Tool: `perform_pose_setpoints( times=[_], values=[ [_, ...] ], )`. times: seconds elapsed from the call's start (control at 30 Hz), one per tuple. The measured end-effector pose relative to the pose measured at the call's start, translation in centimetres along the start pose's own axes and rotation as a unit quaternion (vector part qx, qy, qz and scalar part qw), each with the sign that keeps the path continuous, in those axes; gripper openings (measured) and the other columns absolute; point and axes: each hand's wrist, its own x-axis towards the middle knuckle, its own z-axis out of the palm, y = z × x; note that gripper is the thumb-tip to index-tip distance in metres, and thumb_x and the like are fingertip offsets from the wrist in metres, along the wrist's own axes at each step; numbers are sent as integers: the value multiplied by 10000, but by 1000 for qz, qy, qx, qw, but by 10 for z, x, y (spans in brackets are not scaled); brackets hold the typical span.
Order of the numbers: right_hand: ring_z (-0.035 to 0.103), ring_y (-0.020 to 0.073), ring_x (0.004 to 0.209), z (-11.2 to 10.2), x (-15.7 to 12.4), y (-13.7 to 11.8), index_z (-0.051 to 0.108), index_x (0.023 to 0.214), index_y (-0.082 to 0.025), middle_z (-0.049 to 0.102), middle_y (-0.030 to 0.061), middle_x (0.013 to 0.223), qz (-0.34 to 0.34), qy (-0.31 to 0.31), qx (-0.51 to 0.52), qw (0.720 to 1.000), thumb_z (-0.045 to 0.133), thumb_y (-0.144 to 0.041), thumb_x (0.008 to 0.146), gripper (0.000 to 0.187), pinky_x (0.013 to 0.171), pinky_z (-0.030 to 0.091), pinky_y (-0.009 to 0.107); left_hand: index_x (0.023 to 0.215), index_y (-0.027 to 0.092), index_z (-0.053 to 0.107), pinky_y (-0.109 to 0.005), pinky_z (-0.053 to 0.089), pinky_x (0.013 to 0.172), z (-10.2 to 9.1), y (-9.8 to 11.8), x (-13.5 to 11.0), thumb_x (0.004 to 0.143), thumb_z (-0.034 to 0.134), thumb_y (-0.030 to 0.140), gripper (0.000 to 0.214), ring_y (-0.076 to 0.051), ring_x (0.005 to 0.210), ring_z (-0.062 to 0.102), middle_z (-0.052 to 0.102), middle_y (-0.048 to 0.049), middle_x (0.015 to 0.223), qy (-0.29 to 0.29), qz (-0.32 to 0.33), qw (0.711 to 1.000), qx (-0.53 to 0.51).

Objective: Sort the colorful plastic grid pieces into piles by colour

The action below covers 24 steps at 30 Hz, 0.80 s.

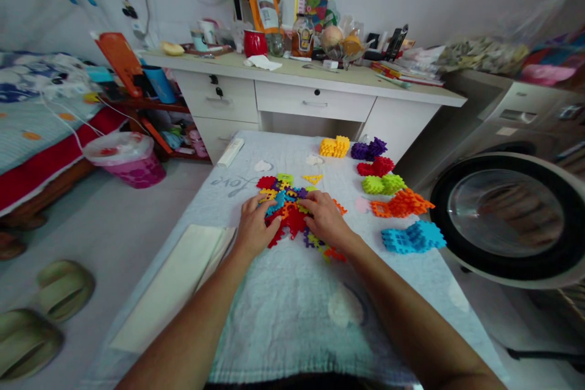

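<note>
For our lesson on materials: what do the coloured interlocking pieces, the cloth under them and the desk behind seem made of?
The coloured interlocking pieces look like matte hard plastic: bright uniform colours, moulded toothed edges. The cloth seems soft woven fabric, perhaps cotton: fine ribbed texture, slight wrinkles. The desk is probably smooth painted or laminated board: flat white drawer fronts.

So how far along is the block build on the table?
Done: a flat multicolour cluster of seemingly joined pieces sits mid-cloth. In hand: the left hand and right hand both lie on it; whether either has a grip on a piece can't be told. Left: the yellow pile, purple pile, red pile, green pile, orange pile and blue pile lie apart to its right.
</note>
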Motion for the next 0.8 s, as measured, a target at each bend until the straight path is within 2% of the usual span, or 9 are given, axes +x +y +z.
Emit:
perform_pose_setpoints(
  times=[0.17, 0.27, 0.4, 0.47, 0.6, 0.67, 0.8],
  values=[
    [550, 250, 1035, 7, 0, 7, 740, 1043, -223, 641, 104, 1087, 71, 20, -28, 997, 527, -115, 900, 278, 945, 454, 399, 1116, 198, 679, -526, 379, 1116, 0, -1, 0, 831, 595, 331, 325, -309, 1284, 481, 549, -131, 1319, -10, -5, 1000, 2],
    [533, 269, 1071, 7, -4, 1, 724, 1082, -227, 616, 116, 1149, 36, 39, -8, 999, 592, -228, 906, 220, 959, 450, 424, 1106, 218, 678, -525, 383, 1113, 0, -1, 0, 827, 597, 324, 309, -304, 1275, 488, 552, -117, 1315, -8, -9, 1000, 5],
    [475, 328, 1180, 9, -8, -12, 668, 1241, -228, 549, 146, 1300, -21, 16, -1, 1000, 741, -426, 814, 476, 994, 431, 488, 1110, 216, 677, -515, 384, 1114, 0, -1, 0, 828, 589, 317, 312, -300, 1271, 492, 551, -118, 1312, -7, -10, 1000, 6],
    [472, 333, 1184, 10, -8, -15, 662, 1255, -213, 552, 154, 1299, -20, 8, 0, 1000, 755, -411, 802, 503, 998, 424, 494, 1109, 213, 678, -517, 386, 1111, 0, -1, 0, 832, 587, 324, 312, -301, 1271, 494, 552, -121, 1309, -9, -9, 1000, 6],
    [527, 278, 1082, 11, -9, -13, 721, 1106, -221, 624, 115, 1159, -28, 9, 31, 999, 670, -289, 872, 249, 964, 437, 442, 1108, 217, 679, -527, 386, 1109, 0, -2, 0, 831, 590, 331, 313, -306, 1277, 491, 557, -121, 1306, -7, -8, 1000, 6],
    [555, 250, 1027, 10, -9, -10, 729, 1048, -225, 652, 96, 1070, -30, 29, 65, 997, 606, -255, 911, 186, 938, 446, 411, 1110, 208, 680, -531, 387, 1106, 0, -2, 0, 830, 587, 327, 318, -312, 1277, 492, 560, -129, 1302, -6, -5, 1000, 5],
    [591, 227, 1000, 3, -7, 0, 718, 1026, -233, 677, 80, 1000, 17, 103, 138, 985, 508, -249, 955, 223, 924, 459, 373, 1107, 198, 683, -529, 381, 1112, 2, -4, 0, 832, 587, 334, 322, -312, 1277, 493, 558, -137, 1306, -6, -5, 1000, 5]
  ],
)
